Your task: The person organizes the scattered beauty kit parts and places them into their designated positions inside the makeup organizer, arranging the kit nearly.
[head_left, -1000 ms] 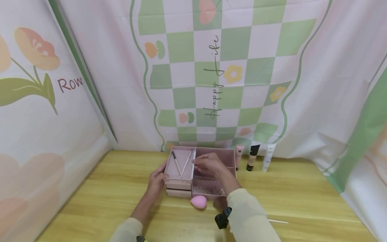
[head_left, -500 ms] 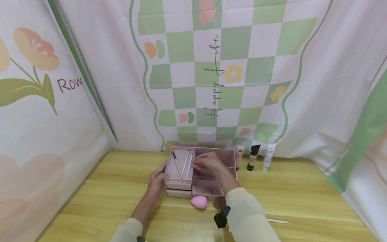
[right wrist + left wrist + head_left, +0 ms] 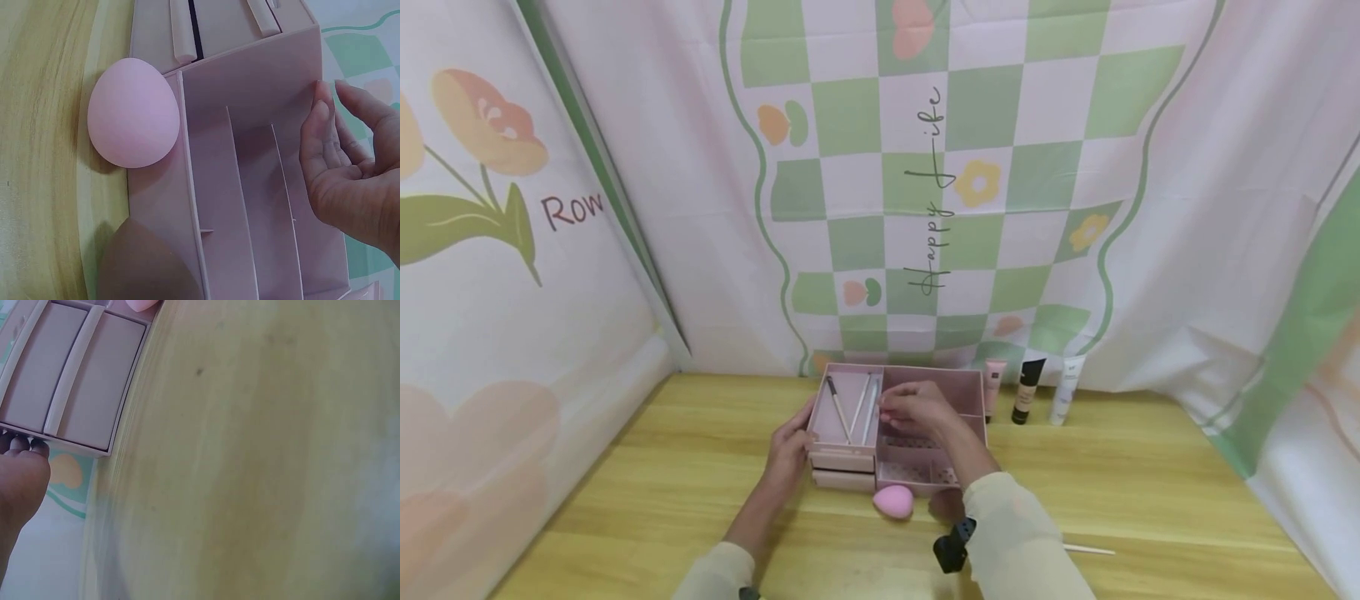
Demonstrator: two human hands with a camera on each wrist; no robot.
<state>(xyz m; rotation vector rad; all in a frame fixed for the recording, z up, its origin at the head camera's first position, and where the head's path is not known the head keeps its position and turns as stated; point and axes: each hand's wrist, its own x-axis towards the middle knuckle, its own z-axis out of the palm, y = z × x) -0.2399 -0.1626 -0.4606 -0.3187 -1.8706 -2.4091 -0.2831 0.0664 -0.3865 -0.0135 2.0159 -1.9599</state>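
A pink makeup organizer [image 3: 934, 379] stands on the table, with two drawers and a top tray on its left and divided compartments on its right. Three slim sticks resembling makeup brushes lie in the tray: a dark-ended one [image 3: 839, 408], a pale one [image 3: 859, 408] and another pale one [image 3: 871, 414] by the tray's right rim. My right hand [image 3: 921, 408] is at that rim; its thumb and fingertips stand apart in the right wrist view, with nothing visible between them. My left hand [image 3: 790, 446] rests against the organizer's left wall, fingertips touching it in the left wrist view.
A pink makeup sponge [image 3: 133, 112] sits at the organizer's front, beside a brown sponge [image 3: 147, 269]. To the right stand a pink tube [image 3: 995, 387], a black-and-beige tube [image 3: 1027, 392] and a white tube [image 3: 1066, 393]. A white stick [image 3: 1090, 549] lies near my right sleeve.
One second ago my right fingers held the third stick upright-looking along the tray's rim. It now lies in the tray, released. My left hand stays put.
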